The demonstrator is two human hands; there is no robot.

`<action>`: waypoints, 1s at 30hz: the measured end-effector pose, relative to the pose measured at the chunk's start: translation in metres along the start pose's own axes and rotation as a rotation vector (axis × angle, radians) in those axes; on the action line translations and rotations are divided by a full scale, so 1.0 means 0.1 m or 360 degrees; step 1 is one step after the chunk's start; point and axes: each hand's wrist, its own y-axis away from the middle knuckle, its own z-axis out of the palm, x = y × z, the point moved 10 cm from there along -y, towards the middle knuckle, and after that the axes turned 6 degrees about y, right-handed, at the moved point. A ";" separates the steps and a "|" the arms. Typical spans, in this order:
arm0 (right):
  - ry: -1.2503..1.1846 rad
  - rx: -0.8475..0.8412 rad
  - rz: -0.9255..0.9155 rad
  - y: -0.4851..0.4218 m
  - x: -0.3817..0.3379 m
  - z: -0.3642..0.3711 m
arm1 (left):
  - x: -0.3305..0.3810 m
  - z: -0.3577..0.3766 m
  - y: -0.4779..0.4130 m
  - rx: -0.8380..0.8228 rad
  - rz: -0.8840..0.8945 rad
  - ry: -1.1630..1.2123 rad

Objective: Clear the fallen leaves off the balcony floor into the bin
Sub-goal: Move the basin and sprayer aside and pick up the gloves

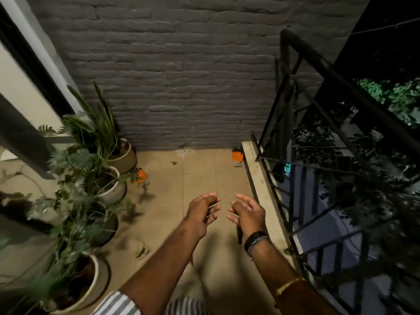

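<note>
Both my arms reach forward over the tan tiled balcony floor [200, 173]. My left hand [203, 212] and my right hand [246, 212] hover side by side with palms facing each other, fingers loosely curled and nothing visible between them. A dark narrow shape [239, 235] sits under my right wrist; I cannot tell what it is. Small fallen leaves lie on the tiles: one [174, 163] near the back wall, one [145, 185] beside the pots, one [141, 252] to the left of my left forearm. No bin is in view.
A row of potted plants [91, 196] lines the left side. A grey brick wall [181, 87] closes the far end. A stone kerb [256, 178] with a black metal railing [318, 133] runs along the right. Two orange objects, one [237, 155] in the far right corner and another [141, 176] by the pots, stand on the floor.
</note>
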 end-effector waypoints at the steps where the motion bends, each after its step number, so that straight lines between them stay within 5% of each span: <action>1: 0.0002 0.0037 -0.0001 -0.27 -0.06 0.07 | 0.14 0.08 -0.25 0.0003 0.0001 -0.0012; 17: 0.0102 0.0380 0.0116 -3.93 -1.20 0.99 | 2.28 1.51 -3.66 -0.0165 -0.0134 -0.0369; 30: -0.0033 0.0271 0.0528 -7.23 -0.42 1.05 | 1.70 2.63 -6.74 -0.0027 -0.0277 -0.0310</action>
